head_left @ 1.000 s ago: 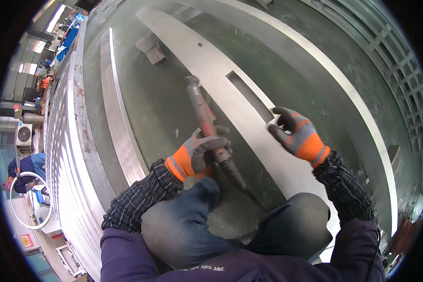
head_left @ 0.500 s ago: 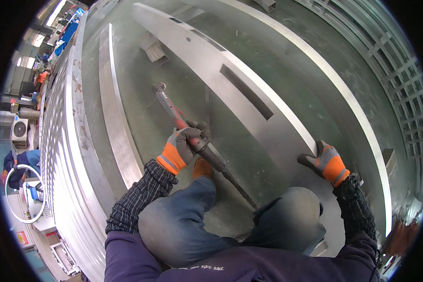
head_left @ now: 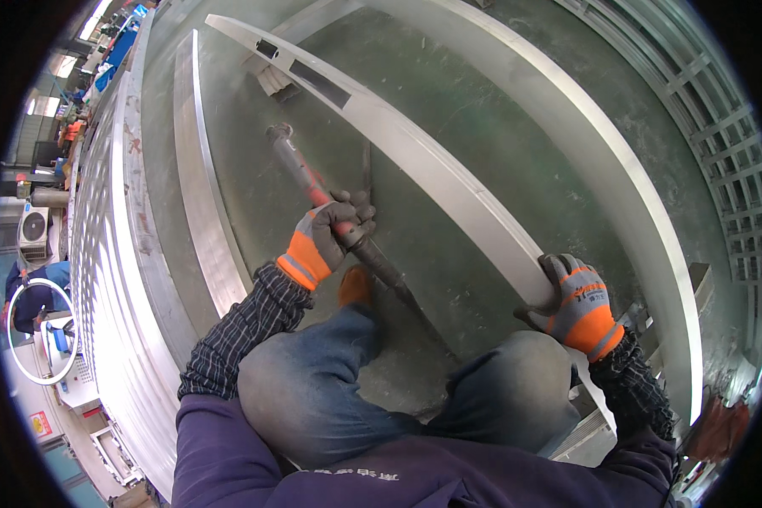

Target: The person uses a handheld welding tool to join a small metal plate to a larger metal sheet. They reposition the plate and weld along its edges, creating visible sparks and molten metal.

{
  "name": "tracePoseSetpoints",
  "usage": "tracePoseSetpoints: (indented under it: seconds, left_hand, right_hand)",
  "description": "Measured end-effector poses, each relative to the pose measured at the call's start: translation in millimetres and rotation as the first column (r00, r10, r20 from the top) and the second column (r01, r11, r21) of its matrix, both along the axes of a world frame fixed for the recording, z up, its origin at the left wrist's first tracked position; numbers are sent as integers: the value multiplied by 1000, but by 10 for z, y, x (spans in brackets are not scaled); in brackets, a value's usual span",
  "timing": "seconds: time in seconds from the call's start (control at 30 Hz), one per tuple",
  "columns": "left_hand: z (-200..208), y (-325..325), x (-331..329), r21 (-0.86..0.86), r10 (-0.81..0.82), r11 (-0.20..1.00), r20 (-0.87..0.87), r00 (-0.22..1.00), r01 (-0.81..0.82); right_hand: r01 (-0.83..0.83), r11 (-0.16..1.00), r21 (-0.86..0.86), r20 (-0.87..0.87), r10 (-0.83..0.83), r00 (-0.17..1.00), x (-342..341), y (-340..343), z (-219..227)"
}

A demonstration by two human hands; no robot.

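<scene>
My left hand [head_left: 328, 230], in a grey and orange work glove, is closed round the red and grey body of a slim angle grinder [head_left: 292, 158]. The grinder's small angled head points away from me. A dark cable runs from its rear end toward my knees. My right hand [head_left: 572, 301], gloved alike, grips the near part of a long silver metal profile [head_left: 432, 152]. Fingers lie over its edge, with the thumb on the near side. Rectangular cut-outs show near the profile's far end. Its near end passes beside my right knee.
Another long metal profile [head_left: 199, 169] lies left, and a curved-looking one [head_left: 601, 140] runs along the right. Perforated pale panels [head_left: 118, 279] are stacked at far left. A slatted metal frame [head_left: 703, 110] stands at far right. A short ribbed piece [head_left: 273, 78] lies under the profile.
The profile in my right hand has turned about its length; the slotted wide face has swung away and a narrower side shows. My left hand and the grinder moved slightly up and left.
</scene>
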State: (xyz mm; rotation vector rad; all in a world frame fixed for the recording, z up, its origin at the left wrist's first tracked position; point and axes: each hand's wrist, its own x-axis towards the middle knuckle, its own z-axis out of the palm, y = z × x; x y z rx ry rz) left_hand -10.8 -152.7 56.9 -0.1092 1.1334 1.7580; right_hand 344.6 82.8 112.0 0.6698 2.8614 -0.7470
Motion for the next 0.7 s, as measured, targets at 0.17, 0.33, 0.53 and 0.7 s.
tracePoseSetpoints:
  seconds: [0.17,0.33,0.53,0.7]
  left_hand:
    - [-2,7,72,10,-16,1000,7,1000,16]
    - [72,-118,66,-27,30,999,33,999,-29]
    - [-87,-491,46,-70,-44,997,-198,979,31]
    - [-292,-461,-73,-181,-184,981,-747,639,70]
  right_hand:
    - [67,995,-80,5,-67,998,55,-180,-249]
    - [56,997,51,145,-62,987,-24,-551,-878]
    - [101,987,128,-27,-98,995,64,-432,-1105]
    - [285,944,-167,-44,-296,954,-454,287,-1108]
